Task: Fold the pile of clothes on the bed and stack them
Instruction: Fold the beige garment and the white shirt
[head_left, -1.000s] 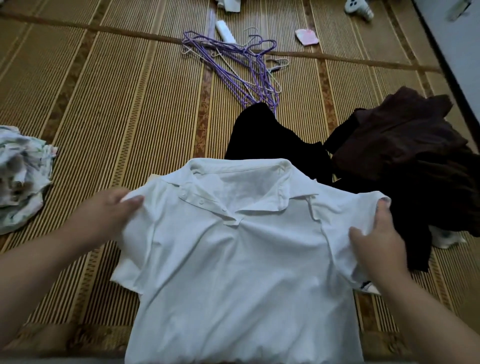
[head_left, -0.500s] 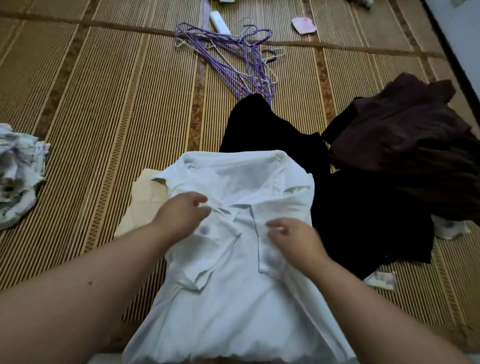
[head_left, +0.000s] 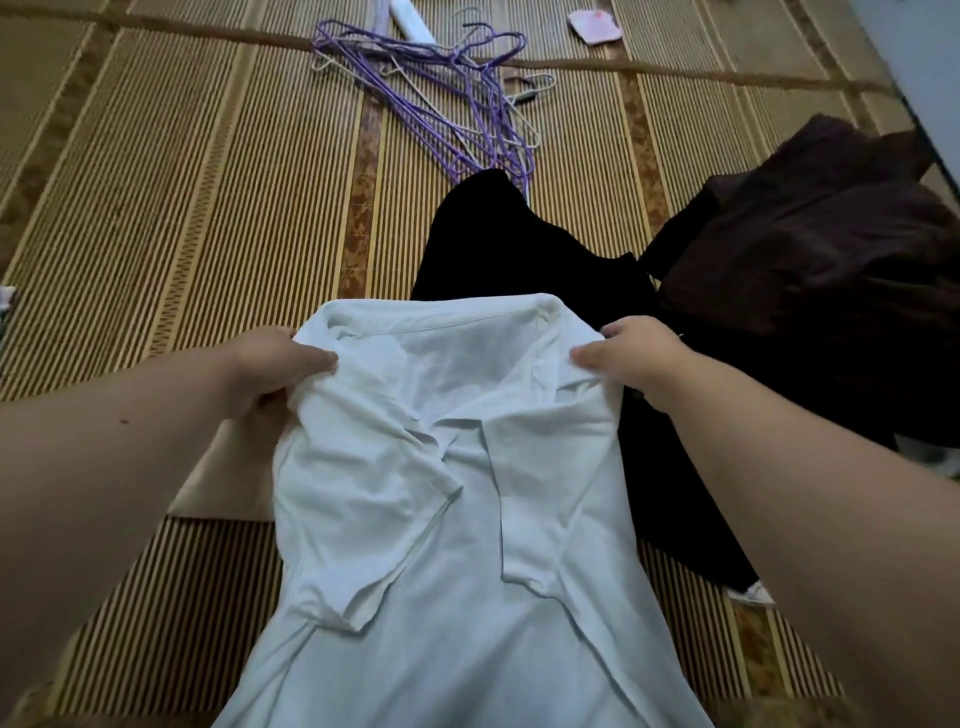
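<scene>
A white polo shirt (head_left: 467, 519) lies front-up on the woven mat, collar away from me, with both short sleeves folded in over its chest. My left hand (head_left: 270, 364) grips the shirt's left shoulder beside the collar. My right hand (head_left: 634, 353) grips the right shoulder. A black garment (head_left: 519, 249) lies spread just beyond the collar and along the shirt's right side. A dark brown pile of clothes (head_left: 821, 249) sits at the right.
A beige folded cloth (head_left: 223, 483) lies under the shirt's left edge. Several purple wire hangers (head_left: 447, 88) are tangled at the top centre, beside a white tube (head_left: 410, 23) and a pink scrap (head_left: 595, 23). The striped mat (head_left: 182, 182) is bare at the left.
Both sleeves were folded in across the chest. My hands then moved from the folded sleeves up and outward to the shoulders beside the collar.
</scene>
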